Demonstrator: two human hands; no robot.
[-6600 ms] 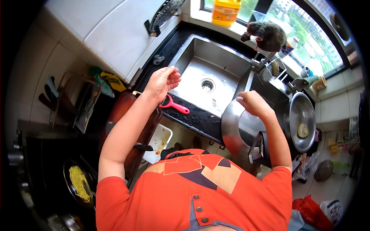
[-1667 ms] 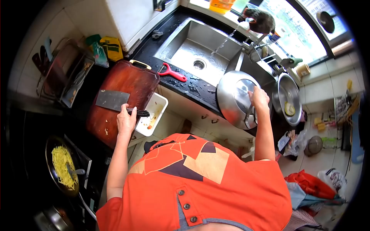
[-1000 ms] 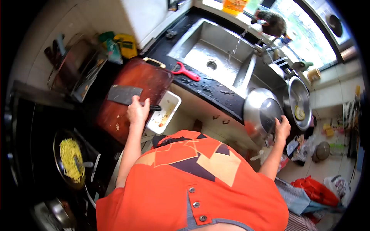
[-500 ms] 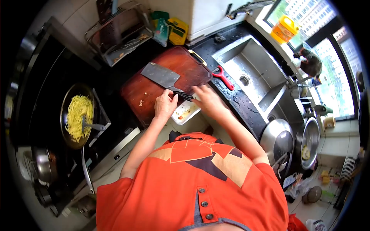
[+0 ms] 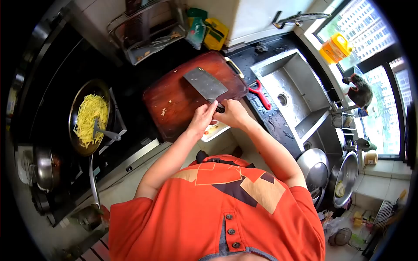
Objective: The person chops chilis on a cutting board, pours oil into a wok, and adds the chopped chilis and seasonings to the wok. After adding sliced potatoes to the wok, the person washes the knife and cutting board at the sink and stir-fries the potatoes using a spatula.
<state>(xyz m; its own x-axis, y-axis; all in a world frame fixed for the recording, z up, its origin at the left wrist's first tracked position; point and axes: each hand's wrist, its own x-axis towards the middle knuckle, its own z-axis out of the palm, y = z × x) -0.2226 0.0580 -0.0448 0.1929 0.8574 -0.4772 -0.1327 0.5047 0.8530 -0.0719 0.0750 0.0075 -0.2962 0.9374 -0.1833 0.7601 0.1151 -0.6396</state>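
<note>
A cleaver [image 5: 207, 85] with a broad grey blade is held over the wooden cutting board [image 5: 174, 93], its blade pointing up and left. My right hand [image 5: 235, 114] is wrapped round the dark handle. Close against it, my left hand [image 5: 203, 117] has its fingers closed at the handle, near the heel of the blade. Below both hands, partly hidden by them, is a white tray [image 5: 216, 132] with small food scraps. A few pale crumbs [image 5: 163, 112] lie on the board's left part.
At left, a frying pan [image 5: 78, 141] holds yellow shreds and a grey spatula [image 5: 109, 134]. A red-handled peeler [image 5: 262, 96] lies between the board and the steel sink [image 5: 300, 89]. Metal bowls [image 5: 314, 167] stand at right; a wire rack [image 5: 130, 26] is behind.
My right hand has come in from the right and closed on the cleaver's handle. The blade has turned and shifted right. My left hand has moved right with it.
</note>
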